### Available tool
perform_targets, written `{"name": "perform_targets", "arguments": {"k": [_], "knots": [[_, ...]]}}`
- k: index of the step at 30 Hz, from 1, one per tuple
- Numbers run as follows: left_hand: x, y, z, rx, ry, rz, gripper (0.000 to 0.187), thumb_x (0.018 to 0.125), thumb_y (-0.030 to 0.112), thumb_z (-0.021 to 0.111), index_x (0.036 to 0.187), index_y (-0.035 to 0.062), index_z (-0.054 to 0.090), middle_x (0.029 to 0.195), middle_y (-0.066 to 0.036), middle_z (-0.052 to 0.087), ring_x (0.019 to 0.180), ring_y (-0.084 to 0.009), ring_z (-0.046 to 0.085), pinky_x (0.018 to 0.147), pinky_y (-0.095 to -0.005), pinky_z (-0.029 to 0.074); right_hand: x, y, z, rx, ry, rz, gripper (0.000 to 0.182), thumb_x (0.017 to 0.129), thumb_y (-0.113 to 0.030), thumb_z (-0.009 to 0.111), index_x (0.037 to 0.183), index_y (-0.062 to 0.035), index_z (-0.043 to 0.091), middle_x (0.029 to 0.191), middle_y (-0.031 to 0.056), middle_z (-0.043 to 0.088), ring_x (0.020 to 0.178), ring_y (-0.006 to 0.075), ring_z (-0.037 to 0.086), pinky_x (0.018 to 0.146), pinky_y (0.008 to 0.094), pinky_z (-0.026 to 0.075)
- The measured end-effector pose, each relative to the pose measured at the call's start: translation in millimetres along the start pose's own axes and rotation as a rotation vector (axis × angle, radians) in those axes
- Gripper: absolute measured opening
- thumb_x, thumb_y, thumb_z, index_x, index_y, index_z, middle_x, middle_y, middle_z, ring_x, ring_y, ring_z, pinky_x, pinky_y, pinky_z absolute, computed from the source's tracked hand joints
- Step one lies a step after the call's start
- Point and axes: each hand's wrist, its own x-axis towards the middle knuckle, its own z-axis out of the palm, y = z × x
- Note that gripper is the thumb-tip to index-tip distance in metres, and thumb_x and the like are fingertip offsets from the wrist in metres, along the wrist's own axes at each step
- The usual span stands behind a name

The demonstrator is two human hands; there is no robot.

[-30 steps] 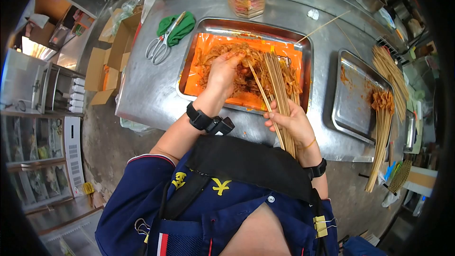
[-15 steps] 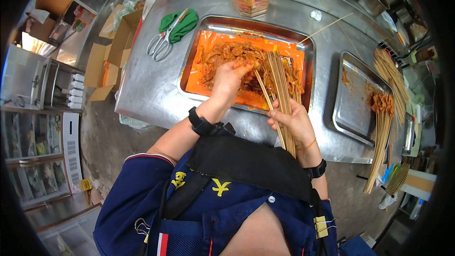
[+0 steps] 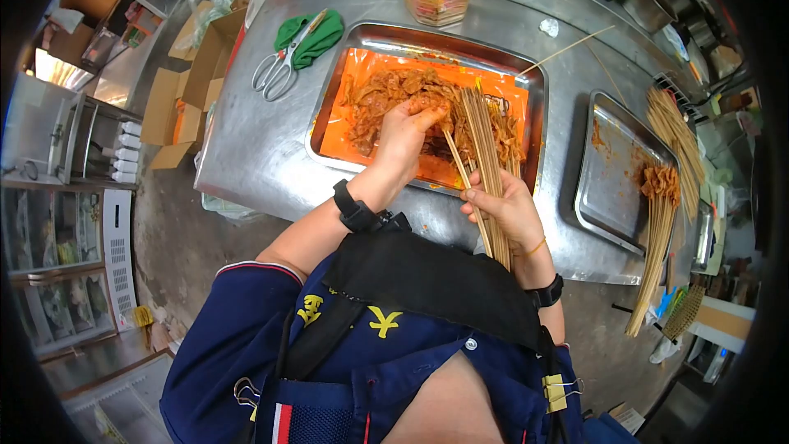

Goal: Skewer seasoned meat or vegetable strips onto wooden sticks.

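My right hand (image 3: 511,210) is wrapped round a bundle of bamboo skewers (image 3: 486,144). One skewer (image 3: 456,156) stands apart from the bundle, held at the thumb and pointing up to the left. At its tip, the closed fingers of my left hand (image 3: 399,141) pinch a piece of red-sauced meat (image 3: 440,107); the fingers partly hide it. Beneath both hands, a heap of sauced meat slices (image 3: 378,99) lies on an orange sheet (image 3: 333,140) inside a metal tray (image 3: 427,35).
To the right, a second tray (image 3: 612,189) has loaded skewers (image 3: 655,238) across its edge, with more bare skewers (image 3: 690,148) beyond. Scissors (image 3: 275,74) and a green cloth (image 3: 316,41) lie at left. A clear tub (image 3: 436,4) stands behind the big tray.
The left fingers have shifted slightly at the skewer's tip, still pinching the meat. The right hand keeps its grip on the bundle. The whole view has moved slightly.
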Motion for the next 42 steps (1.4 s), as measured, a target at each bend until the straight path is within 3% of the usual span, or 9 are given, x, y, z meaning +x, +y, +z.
{"name": "perform_targets", "arguments": {"k": [9, 15, 18, 22, 29, 36, 42], "knots": [[16, -5, -4, -0.053, 0.007, 0.076, 0.013, 0.082, 0.006, 0.057, 0.093, -0.0005, 0.059, 0.089, -0.004, 0.062, 0.074, -0.0108, 0.057, 0.066, -0.0241, 0.047, 1, 1, -1, 0.017, -0.011, -0.015, 0.02, 0.079, -0.003, 0.062, 0.096, -0.0008, 0.052, 0.077, 0.0096, 0.061, 0.062, 0.0124, 0.062, 0.052, 0.0207, 0.05], [26, -2, -16, 0.08, 0.122, -0.073, 0.014, 0.083, 0.01, 0.056, 0.091, -0.0012, 0.058, 0.084, -0.005, 0.061, 0.071, -0.0134, 0.058, 0.062, -0.0265, 0.048, 0, 1, -3, 0.011, -0.016, -0.01, 0.02, 0.08, -0.003, 0.061, 0.097, -0.0001, 0.052, 0.079, 0.0099, 0.061, 0.064, 0.0135, 0.062, 0.054, 0.0211, 0.05], [30, 2, -20, -0.053, 0.001, -0.172, 0.02, 0.088, 0.014, 0.049, 0.1, -0.0017, 0.055, 0.091, -0.01, 0.062, 0.079, -0.0197, 0.061, 0.069, -0.0333, 0.053, -1, 1, -3, 0.023, -0.032, -0.024, 0.02, 0.08, -0.004, 0.062, 0.097, -0.0002, 0.052, 0.079, 0.01, 0.061, 0.064, 0.0137, 0.062, 0.054, 0.0213, 0.051], [36, 4, -28, -0.27, -0.021, -0.479, 0.024, 0.09, 0.012, 0.041, 0.108, -0.0022, 0.05, 0.098, -0.013, 0.06, 0.087, -0.0243, 0.06, 0.077, -0.0375, 0.051, -1, 1, -5, 0.026, -0.047, -0.027, 0.02, 0.08, -0.005, 0.063, 0.097, -0.0002, 0.052, 0.079, 0.01, 0.062, 0.064, 0.0139, 0.062, 0.054, 0.0217, 0.051], [25, -4, -23, -0.139, -0.117, -0.44, 0.021, 0.089, 0.011, 0.047, 0.104, -0.0002, 0.055, 0.095, -0.009, 0.062, 0.085, -0.0198, 0.06, 0.074, -0.0342, 0.052, 0, 2, -6, 0.035, -0.031, -0.025, 0.021, 0.079, -0.005, 0.062, 0.098, 0.0003, 0.052, 0.079, 0.0106, 0.062, 0.064, 0.014, 0.062, 0.054, 0.0221, 0.051], [23, 11, -19, -0.179, -0.083, -0.278, 0.024, 0.09, 0.011, 0.042, 0.109, -0.0014, 0.051, 0.099, -0.012, 0.061, 0.086, -0.0217, 0.061, 0.074, -0.0362, 0.052, 0, 2, -7, 0.031, -0.039, -0.02, 0.022, 0.079, -0.005, 0.062, 0.098, 0.0002, 0.052, 0.08, 0.0105, 0.063, 0.064, 0.0135, 0.062, 0.054, 0.0224, 0.051], [17, 17, -12, -0.067, -0.065, -0.08, 0.02, 0.087, 0.007, 0.049, 0.105, -0.0015, 0.054, 0.097, -0.009, 0.061, 0.085, -0.0175, 0.061, 0.07, -0.0297, 0.052, 1, 2, -6, 0.021, -0.035, -0.021, 0.021, 0.08, -0.005, 0.062, 0.098, -0.0001, 0.052, 0.08, 0.0103, 0.063, 0.064, 0.0133, 0.062, 0.053, 0.0222, 0.051]]}}
